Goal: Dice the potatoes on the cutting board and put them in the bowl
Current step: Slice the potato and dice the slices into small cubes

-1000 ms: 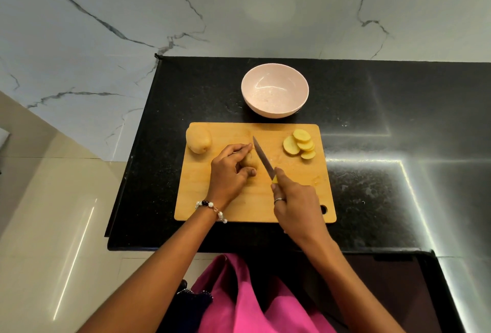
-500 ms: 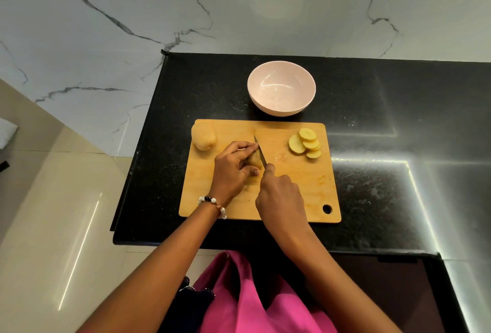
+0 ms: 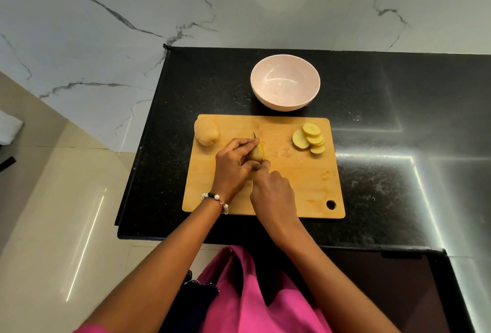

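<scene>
The left hand [image 3: 233,166] is gripping a half-cut potato [image 3: 255,154] near the middle of the cutting board [image 3: 300,181], fingers curled over it. The right hand [image 3: 275,191] is wrapping around a knife [image 3: 255,136], whose blade is lying against the cut face. A whole potato [image 3: 206,130] is sitting at the board's far left corner, slices [image 3: 309,139] are overlapping at the far right, and the bowl [image 3: 285,82] is standing on the black tabletop [image 3: 385,109] just beyond.
</scene>
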`<state>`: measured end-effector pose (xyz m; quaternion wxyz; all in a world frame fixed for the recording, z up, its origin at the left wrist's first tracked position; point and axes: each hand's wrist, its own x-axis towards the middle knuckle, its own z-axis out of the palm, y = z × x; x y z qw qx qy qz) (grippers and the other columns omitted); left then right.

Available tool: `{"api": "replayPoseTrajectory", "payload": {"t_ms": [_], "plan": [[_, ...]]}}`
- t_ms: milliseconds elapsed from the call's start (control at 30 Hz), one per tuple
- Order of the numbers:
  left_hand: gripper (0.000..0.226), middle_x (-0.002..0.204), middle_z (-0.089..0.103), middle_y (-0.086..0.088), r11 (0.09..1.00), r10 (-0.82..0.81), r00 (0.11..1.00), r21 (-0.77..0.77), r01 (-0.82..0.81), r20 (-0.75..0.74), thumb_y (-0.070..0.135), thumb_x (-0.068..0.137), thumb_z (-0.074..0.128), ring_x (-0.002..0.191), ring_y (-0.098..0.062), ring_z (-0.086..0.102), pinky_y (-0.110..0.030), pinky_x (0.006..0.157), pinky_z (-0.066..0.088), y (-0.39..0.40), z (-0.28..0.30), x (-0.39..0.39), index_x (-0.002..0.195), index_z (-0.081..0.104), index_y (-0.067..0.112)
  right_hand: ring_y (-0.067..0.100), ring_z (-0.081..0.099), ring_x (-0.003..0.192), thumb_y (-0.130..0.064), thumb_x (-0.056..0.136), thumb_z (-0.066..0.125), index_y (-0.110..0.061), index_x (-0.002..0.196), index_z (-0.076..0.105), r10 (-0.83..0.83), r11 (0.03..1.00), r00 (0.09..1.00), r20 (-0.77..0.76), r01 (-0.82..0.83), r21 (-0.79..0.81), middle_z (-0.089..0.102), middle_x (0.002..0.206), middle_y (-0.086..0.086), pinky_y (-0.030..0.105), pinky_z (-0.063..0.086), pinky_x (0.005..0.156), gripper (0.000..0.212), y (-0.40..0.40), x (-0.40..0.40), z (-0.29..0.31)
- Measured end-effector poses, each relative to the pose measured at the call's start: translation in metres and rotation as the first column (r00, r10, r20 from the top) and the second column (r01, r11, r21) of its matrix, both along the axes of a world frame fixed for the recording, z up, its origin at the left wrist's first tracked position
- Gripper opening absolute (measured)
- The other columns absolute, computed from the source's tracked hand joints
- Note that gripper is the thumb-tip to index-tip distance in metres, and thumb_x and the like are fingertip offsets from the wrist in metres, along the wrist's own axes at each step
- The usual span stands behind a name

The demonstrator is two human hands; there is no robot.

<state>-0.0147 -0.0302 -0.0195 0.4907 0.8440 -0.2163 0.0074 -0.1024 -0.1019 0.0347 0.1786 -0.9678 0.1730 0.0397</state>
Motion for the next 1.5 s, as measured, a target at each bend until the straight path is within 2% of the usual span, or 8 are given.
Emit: {"api": "replayPoseTrajectory", "payload": {"t_ms": [133, 267, 767, 900, 1000, 1067, 1200, 1500], "plan": [[0.057, 0.112, 0.062, 0.000, 0.999, 0.010, 1.000, 0.042, -0.010, 0.012, 0.006, 0.065, 0.080, 0.101, -0.004, 0.054, -0.006, 0.087, 0.042, 0.000, 0.000, 0.001, 0.119, 0.063, 0.010, 0.032, 0.061, 0.059, 0.002, 0.083, 0.035, 0.010, 0.137, 0.036, 0.033, 0.987, 0.999, 0.000, -0.033, -0.159, 0.062, 0.078, 0.017, 0.030, 0.028, 0.049, 0.055, 0.005, -0.032, -0.019], [0.059, 0.113, 0.061, -0.001, 1.000, 0.006, 1.000, 0.029, -0.005, -0.014, 0.008, 0.064, 0.081, 0.103, -0.005, 0.055, -0.011, 0.090, 0.046, 0.000, 0.001, 0.001, 0.120, 0.062, 0.010, 0.033, 0.060, 0.092, -0.008, 0.096, 0.029, -0.006, 0.150, -0.001, 0.065, 0.998, 0.989, -0.129, -0.067, -0.009, 0.054, 0.111, 0.015, 0.035, 0.034, 0.064, 0.062, -0.001, -0.052, -0.025], [0.060, 0.115, 0.057, 0.003, 1.000, 0.006, 0.996, -0.003, -0.006, -0.093, 0.004, 0.065, 0.080, 0.106, -0.004, 0.052, -0.006, 0.087, 0.044, -0.002, 0.006, -0.002, 0.121, 0.060, 0.009, 0.034, 0.058, 0.085, -0.018, 0.098, 0.033, -0.022, 0.151, 0.013, 0.010, 0.986, 0.999, -0.031, -0.015, -0.164, 0.057, 0.105, 0.014, 0.035, 0.035, 0.061, 0.057, -0.083, -0.015, -0.035], [0.061, 0.117, 0.053, 0.006, 1.000, -0.006, 0.992, -0.001, 0.006, -0.128, 0.002, 0.067, 0.078, 0.109, -0.003, 0.049, -0.005, 0.087, 0.043, 0.000, 0.006, -0.001, 0.124, 0.058, 0.011, 0.035, 0.057, 0.083, -0.023, 0.100, 0.038, -0.021, 0.148, 0.027, -0.020, 0.999, 0.995, 0.097, 0.016, 0.035, 0.064, 0.096, 0.017, 0.036, 0.036, 0.063, 0.050, -0.076, -0.019, -0.023], [0.063, 0.122, 0.049, 0.004, 0.999, -0.042, 0.987, 0.014, 0.045, -0.155, 0.002, 0.070, 0.076, 0.115, -0.007, 0.047, -0.018, 0.096, 0.046, 0.002, 0.004, 0.000, 0.129, 0.055, 0.015, 0.035, 0.059, 0.079, -0.021, 0.099, 0.041, -0.016, 0.145, 0.035, -0.013, 0.985, 0.985, 0.171, -0.016, 0.171, 0.067, 0.089, 0.017, 0.037, 0.037, 0.062, 0.047, -0.056, -0.027, -0.006], [0.062, 0.125, 0.047, 0.002, 0.998, -0.058, 0.986, 0.023, 0.063, -0.159, 0.003, 0.074, 0.074, 0.117, -0.008, 0.047, -0.024, 0.099, 0.045, 0.003, 0.001, -0.001, 0.131, 0.052, 0.016, 0.034, 0.061, 0.081, -0.018, 0.098, 0.041, -0.014, 0.145, 0.035, -0.018, 0.973, 0.986, 0.168, -0.021, 0.230, 0.068, 0.090, 0.016, 0.035, 0.037, 0.063, 0.047, -0.044, -0.030, 0.002], [0.058, 0.121, 0.050, 0.002, 1.000, -0.018, 0.991, -0.003, 0.018, -0.134, 0.002, 0.078, 0.071, 0.110, -0.002, 0.048, -0.004, 0.091, 0.039, 0.001, 0.001, -0.005, 0.131, 0.050, 0.010, 0.030, 0.061, 0.082, -0.016, 0.099, 0.039, -0.013, 0.146, 0.031, -0.017, 0.963, 0.991, 0.130, -0.019, 0.269, 0.068, 0.090, 0.013, 0.034, 0.038, 0.062, 0.049, -0.031, -0.033, 0.009], [0.055, 0.119, 0.056, 0.000, 0.999, 0.004, 0.997, -0.042, -0.007, -0.083, 0.005, 0.075, 0.074, 0.109, -0.007, 0.054, -0.013, 0.092, 0.046, 0.000, -0.006, -0.003, 0.126, 0.056, 0.008, 0.033, 0.057, 0.096, -0.008, 0.097, 0.029, -0.010, 0.150, 0.009, -0.002, 0.999, 1.000, -0.030, 0.003, 0.040, 0.057, 0.110, 0.015, 0.034, 0.038, 0.069, 0.057, -0.010, -0.030, 0.012]]}}
